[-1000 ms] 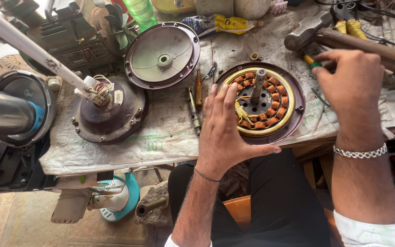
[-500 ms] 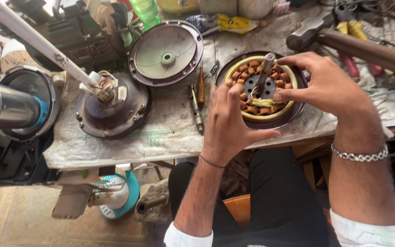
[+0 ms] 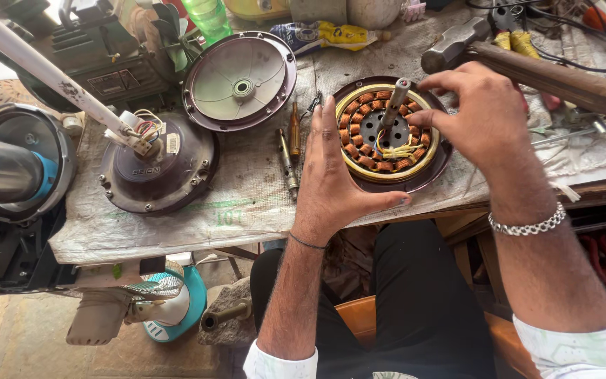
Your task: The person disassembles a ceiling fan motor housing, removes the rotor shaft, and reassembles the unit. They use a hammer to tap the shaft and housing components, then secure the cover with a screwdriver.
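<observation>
**Fan motor on the bench: stator exposed, reassembly outstanding**

Cluttered workshop surroundings frame a counter [image 3: 177,224] covered with a worn, stained sheet. On it, directly ahead of the person, sits the stator assembly [image 3: 387,133]: a ring of copper windings inside a yellow band, seated in a dark maroon lower housing, with a steel shaft [image 3: 394,102] rising from its centre.

Hand state:
- The left hand [image 3: 334,175] is flat and spread, fingers straight and together, thumb out to the side, edge resting against the near-left rim of the housing. It grips nothing.
- The right hand [image 3: 482,123] hovers over the right side of the stator, fingers curled and loosely parted, fingertips close to the shaft and the yellow lead wires [image 3: 401,149]. Whether it actually pinches a wire cannot be told from this view.

Progress, as a judgement from the layout:
- Done: the motor is opened. The grey top cover [image 3: 240,81] lies upturned to the left, well apart from the stator (its bearing seat faces up).
- Left: the cover is not yet refitted, and the windings remain bare.

Nearby items: a second, closed fan motor [image 3: 159,168] with its downrod, a screwdriver [image 3: 294,130] just beside the housing, and a hammer [image 3: 527,60] behind the right hand.
</observation>
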